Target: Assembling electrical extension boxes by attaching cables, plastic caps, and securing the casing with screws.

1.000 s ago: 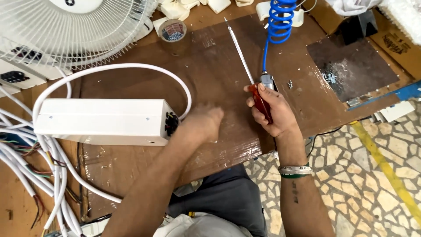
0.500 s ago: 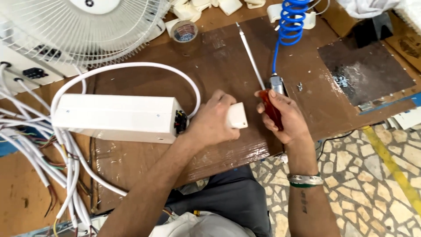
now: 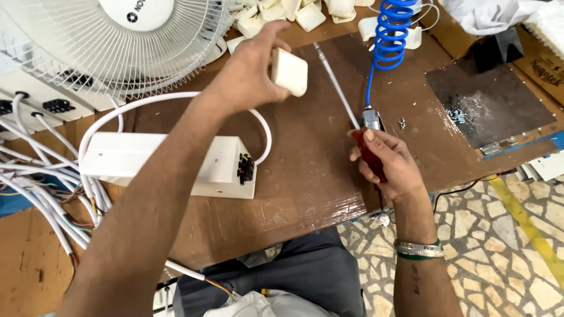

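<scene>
Lifted away from the long white plastic housing (image 3: 167,164), the left hand (image 3: 247,76) now pinches a small white end cap (image 3: 289,71) up near the white fan grille (image 3: 111,50), beyond the housing's open end. Right of the housing, the right hand (image 3: 385,161) wraps what looks like a red-handled screwdriver (image 3: 352,126) beside a blue coiled hose (image 3: 390,29). More white caps (image 3: 305,14) lie beyond, on the film-wrapped brown workbench (image 3: 305,176); speckled stone floor (image 3: 505,246) lies below.

Brown workbench (image 3: 305,176) with white box (image 3: 170,164), cables (image 3: 35,182)
</scene>
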